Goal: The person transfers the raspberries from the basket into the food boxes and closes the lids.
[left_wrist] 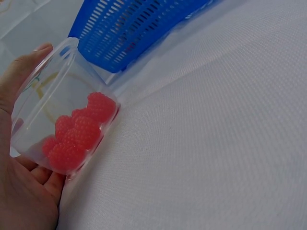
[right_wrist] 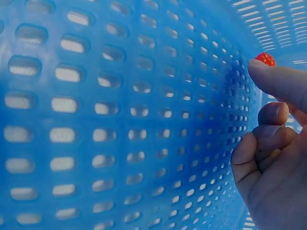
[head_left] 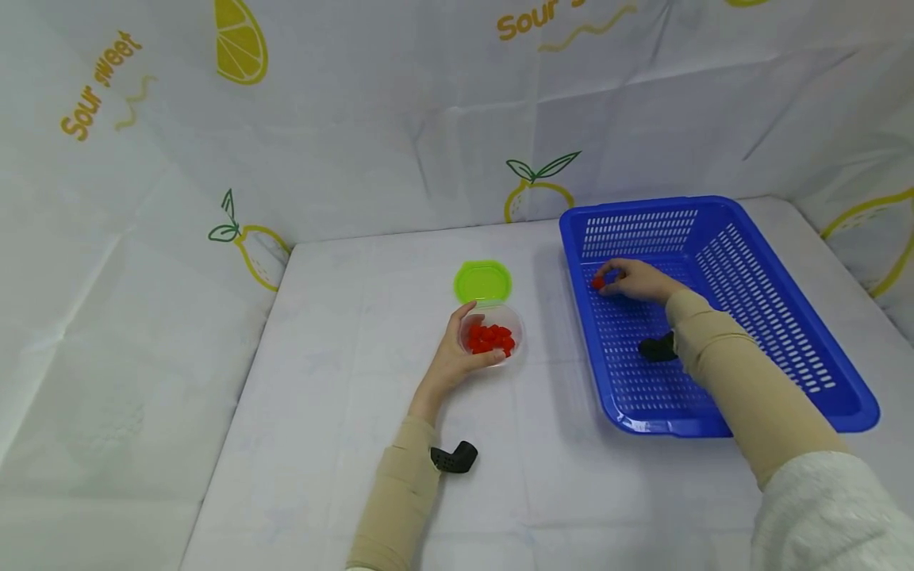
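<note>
My left hand (head_left: 457, 353) curls its thumb and fingers round a clear plastic cup (left_wrist: 50, 93) on the white cloth. Several red raspberries (head_left: 491, 339) lie in the bottom of the cup. A bright green lid (head_left: 483, 281) is just beyond the cup's far rim. My right hand (head_left: 638, 281) reaches inside a blue plastic basket (head_left: 593, 349), near its left wall. Between its thumb and index fingertips it pinches one raspberry (head_left: 598, 283). In the right wrist view, the thumb (right_wrist: 278, 79) partly covers that raspberry, and the other fingers are curled in.
The basket's perforated walls rise around my right hand. Black wrist devices sit by the left forearm (head_left: 455, 457) and the right forearm (head_left: 658, 348). A white cloth printed with lemons hangs behind the table and at its sides.
</note>
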`<state>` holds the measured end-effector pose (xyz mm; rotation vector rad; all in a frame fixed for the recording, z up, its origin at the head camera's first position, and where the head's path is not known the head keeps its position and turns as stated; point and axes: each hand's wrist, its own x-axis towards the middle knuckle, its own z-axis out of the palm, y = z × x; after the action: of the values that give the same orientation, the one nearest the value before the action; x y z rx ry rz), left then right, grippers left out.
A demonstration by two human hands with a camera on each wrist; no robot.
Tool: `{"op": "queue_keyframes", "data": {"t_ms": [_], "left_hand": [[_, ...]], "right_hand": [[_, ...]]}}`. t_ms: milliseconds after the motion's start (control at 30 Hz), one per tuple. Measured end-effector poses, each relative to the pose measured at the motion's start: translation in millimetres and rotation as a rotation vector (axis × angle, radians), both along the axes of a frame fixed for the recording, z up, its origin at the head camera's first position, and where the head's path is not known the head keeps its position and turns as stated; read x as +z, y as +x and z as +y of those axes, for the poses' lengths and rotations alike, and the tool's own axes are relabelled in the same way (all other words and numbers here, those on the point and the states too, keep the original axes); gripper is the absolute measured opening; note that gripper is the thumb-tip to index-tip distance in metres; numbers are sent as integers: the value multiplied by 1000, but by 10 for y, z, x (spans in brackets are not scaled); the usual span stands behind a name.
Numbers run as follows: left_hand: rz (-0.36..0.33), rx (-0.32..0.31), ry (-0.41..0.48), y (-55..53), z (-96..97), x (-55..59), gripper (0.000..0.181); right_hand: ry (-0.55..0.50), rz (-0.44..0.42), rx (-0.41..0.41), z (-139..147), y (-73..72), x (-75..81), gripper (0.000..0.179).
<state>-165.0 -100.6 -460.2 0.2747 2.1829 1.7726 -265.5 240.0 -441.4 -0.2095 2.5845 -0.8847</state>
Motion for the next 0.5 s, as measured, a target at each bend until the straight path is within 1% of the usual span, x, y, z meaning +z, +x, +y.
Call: {"op": "queue_keyframes", "data": {"t_ms": [200, 300, 500], "left_hand": [[5, 6, -1, 6, 0, 7, 87], [7, 5, -7, 5, 0, 11, 88], [10, 3, -3, -3, -1, 9, 88]], "right_hand": [[-52, 20, -37, -8, 37, 114, 37], [-88, 33, -59, -24, 70, 210, 38], [-120, 63, -80, -92, 117, 416, 43]]}}
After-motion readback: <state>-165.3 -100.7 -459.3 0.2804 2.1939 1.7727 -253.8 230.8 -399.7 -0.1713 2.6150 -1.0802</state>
